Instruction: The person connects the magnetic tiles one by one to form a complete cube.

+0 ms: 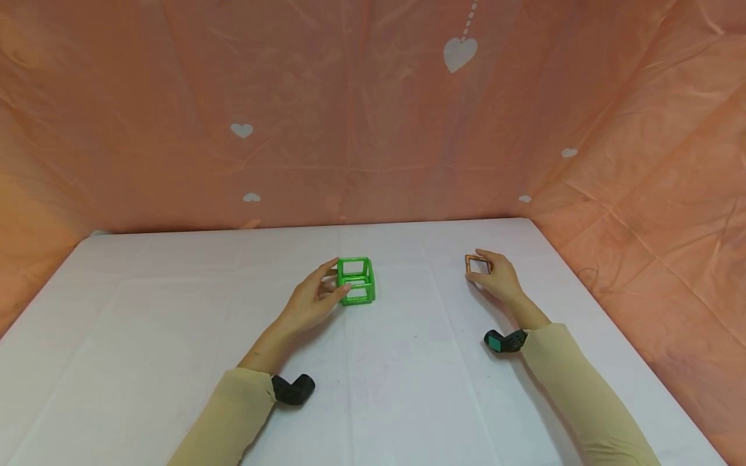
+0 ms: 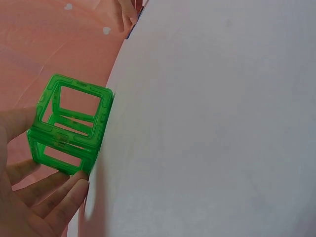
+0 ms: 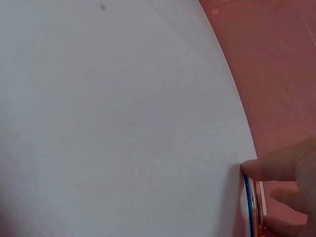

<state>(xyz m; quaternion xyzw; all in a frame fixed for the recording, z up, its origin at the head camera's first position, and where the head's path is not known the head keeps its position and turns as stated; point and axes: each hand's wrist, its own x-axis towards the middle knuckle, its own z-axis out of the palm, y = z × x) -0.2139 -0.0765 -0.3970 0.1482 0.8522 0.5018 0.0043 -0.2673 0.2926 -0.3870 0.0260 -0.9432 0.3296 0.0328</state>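
Observation:
Near the middle of the table in the head view, my left hand (image 1: 307, 299) holds a green see-through magnetic tile cube (image 1: 355, 278) between thumb and fingers. The left wrist view shows the cube (image 2: 66, 136) with its open square frames, the fingers on its left and lower sides. Farther right, my right hand (image 1: 498, 279) pinches square magnetic tiles by their edges; an orange tile (image 1: 467, 266) faces up in the head view. Seen edge-on in the right wrist view, they form a thin stack with a blue tile (image 3: 249, 200) along one side, beside orange.
A white cloth covers the table (image 1: 402, 375). Orange-pink sheeting (image 1: 361, 116) with pale hearts hangs behind it and along the right side (image 1: 670, 213). Black wrist devices sit on the left (image 1: 294, 390) and right (image 1: 504, 341) wrists.

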